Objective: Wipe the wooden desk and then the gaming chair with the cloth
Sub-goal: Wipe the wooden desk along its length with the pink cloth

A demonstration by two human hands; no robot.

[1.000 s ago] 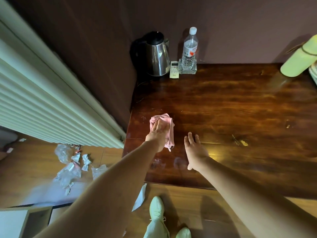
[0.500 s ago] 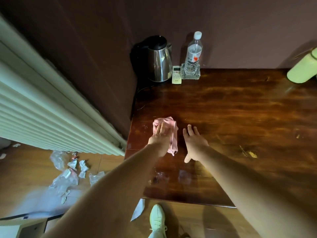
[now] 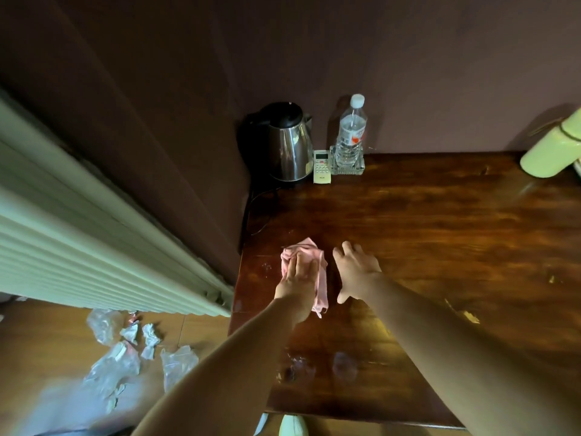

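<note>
Cloth (image 3: 309, 250), pink, lies on the desk (image 3: 440, 247) well in front of the kettle (image 3: 290, 149), close to the desk's left edge. Left hand (image 3: 297, 280) presses flat on it, fingers straight. Right hand (image 3: 355, 269) rests just beside the cloth, palm down, fingers spread, holding nothing. Right of the kettle, bare wood runs wide, with a few chipped spots. Glass dish (image 3: 359, 170) holds an upright bottle (image 3: 352, 130); a remote (image 3: 322, 167) lies between dish and kettle. Far right of the kettle, a pale green cylinder (image 3: 550, 152). Left of the kettle, down on the floor, crumpled litter (image 3: 125, 350).
</note>
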